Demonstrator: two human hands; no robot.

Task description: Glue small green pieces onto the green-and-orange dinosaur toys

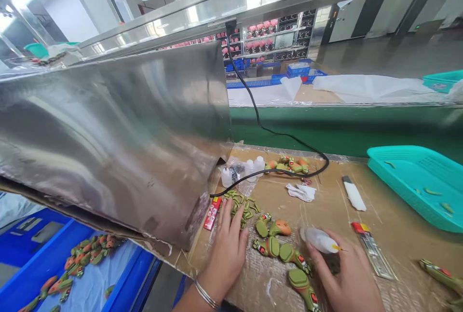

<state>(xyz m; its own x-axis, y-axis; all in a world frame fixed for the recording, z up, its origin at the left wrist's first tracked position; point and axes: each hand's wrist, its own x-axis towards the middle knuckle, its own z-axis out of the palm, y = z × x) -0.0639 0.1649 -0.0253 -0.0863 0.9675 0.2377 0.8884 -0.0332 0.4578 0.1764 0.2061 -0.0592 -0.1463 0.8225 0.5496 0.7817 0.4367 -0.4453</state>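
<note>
My left hand lies with fingers stretched out at the edge of a pile of small green curved pieces; whether a fingertip presses on one is hidden. In my right hand is a small white squeeze bottle, tilted, its yellow tip towards the right. Between the hands, several green-and-orange molded figures lie on the cardboard. A red-and-white narrow box is just left of my left fingers. Right of the bottle lies a clear blister pack with a red and yellow top.
A teal basket holding a few green pieces stands at right. A black cable loops over the cardboard near small white bottles and more figures. A white-handled scraper-like tool lies right. A metal sheet walls the left, above a blue bin.
</note>
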